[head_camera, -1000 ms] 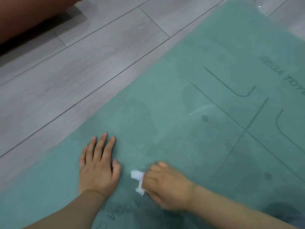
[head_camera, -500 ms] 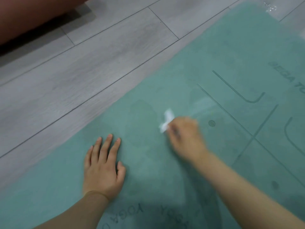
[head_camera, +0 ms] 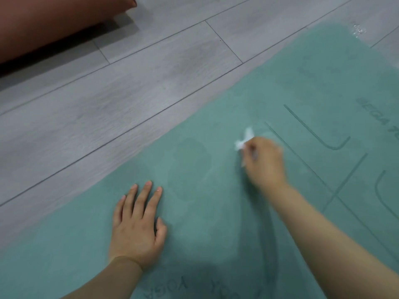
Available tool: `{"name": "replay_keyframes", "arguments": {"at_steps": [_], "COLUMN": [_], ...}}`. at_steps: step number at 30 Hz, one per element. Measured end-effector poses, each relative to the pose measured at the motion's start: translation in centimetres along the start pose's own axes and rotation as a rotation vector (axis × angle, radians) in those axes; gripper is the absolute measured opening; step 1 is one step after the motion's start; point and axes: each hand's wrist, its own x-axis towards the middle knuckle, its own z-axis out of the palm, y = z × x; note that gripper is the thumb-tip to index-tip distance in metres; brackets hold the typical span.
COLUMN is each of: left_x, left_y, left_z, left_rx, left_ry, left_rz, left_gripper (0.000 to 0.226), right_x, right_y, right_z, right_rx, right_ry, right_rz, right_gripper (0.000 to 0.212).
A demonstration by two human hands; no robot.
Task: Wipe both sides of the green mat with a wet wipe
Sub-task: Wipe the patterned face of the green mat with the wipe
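Head: green mat [head_camera: 280, 83] flat on grey plank floor [head_camera: 129, 87], brown furniture [head_camera: 54, 24] nearby.

Right hand [head_camera: 264, 162] with wipe [head_camera: 244, 141] swept forward across mat [head_camera: 216, 212], away from left hand [head_camera: 137, 229].

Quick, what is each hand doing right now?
Left hand: open, flat on the green rubbery mat.
Right hand: closed around a crumpled white wet wipe.

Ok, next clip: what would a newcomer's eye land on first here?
The green mat fills most of the view, lying on grey plank floor. Near its middle the right hand grips a crumpled white wet wipe against the mat, blurred. The left hand rests flat on the mat, nearer the camera.
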Motion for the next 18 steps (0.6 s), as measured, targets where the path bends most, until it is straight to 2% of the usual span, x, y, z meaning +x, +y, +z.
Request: {"name": "replay_keyframes", "arguments": {"at_steps": [4, 5, 6, 7, 8, 10, 12, 13, 14, 15, 17, 18], "left_x": [0.1, 0.1, 0.1, 0.1, 0.1, 0.0, 0.0, 0.0, 0.0, -0.1, -0.1, -0.1], "left_y": [-0.2, -0.2, -0.2, -0.2, -0.2, 0.1, 0.1, 0.1, 0.0, 0.0, 0.0, 0.0], "left_z": [0.2, 0.2, 0.2, 0.1, 0.1, 0.0, -0.1, -0.1, -0.1, 0.0, 0.0, 0.0], "left_rx": [0.003, 0.009, 0.010, 0.006, 0.000, -0.003, 0.002, 0.003, 0.002, 0.002, -0.004, -0.006], "left_ry": [-0.009, -0.011, -0.008, 0.000, 0.005, 0.010, 0.014, 0.015, 0.013, 0.012, 0.010, 0.012], "left_rz": [0.016, 0.026, 0.030, 0.024, 0.012, 0.006, 0.010, 0.008, 0.005, 0.005, 0.006, 0.007], "left_gripper": [0.068, 0.069, 0.069, 0.068, 0.067, 0.066, 0.066, 0.066, 0.066, 0.066, 0.066, 0.065], "right_x": [-11.7, -12.5, -11.8, -9.9, -7.4, -1.4, 3.4, 4.4, 4.7, 4.3, 0.9, -2.0], "right_y": [-8.4, -9.0, -8.7, -8.0, -6.8, -3.0, 1.4, 2.5, 2.1, 0.8, -4.1, -7.1], "right_z": [1.8, 2.0, 2.2, 2.5, 2.7, 2.3, 0.2, -0.4, -0.4, 0.1, 2.1, 3.0], "right_rx": [0.066, 0.044, 0.020, -0.003, -0.022, -0.063, -0.161, -0.129, -0.091, -0.098, -0.068, -0.018], "right_ry": [-0.531, -0.608, -0.603, -0.539, -0.429, -0.120, 0.013, 0.053, 0.082, 0.077, -0.045, -0.174], "right_rz": [-0.764, -0.893, -0.959, -0.934, -0.834, -0.450, 0.026, 0.204, 0.270, 0.223, -0.117, -0.308], "right_gripper": [0.006, 0.008, 0.007, 0.006, 0.011, 0.023, 0.024, 0.023, 0.023, 0.027, 0.033, 0.029]}}
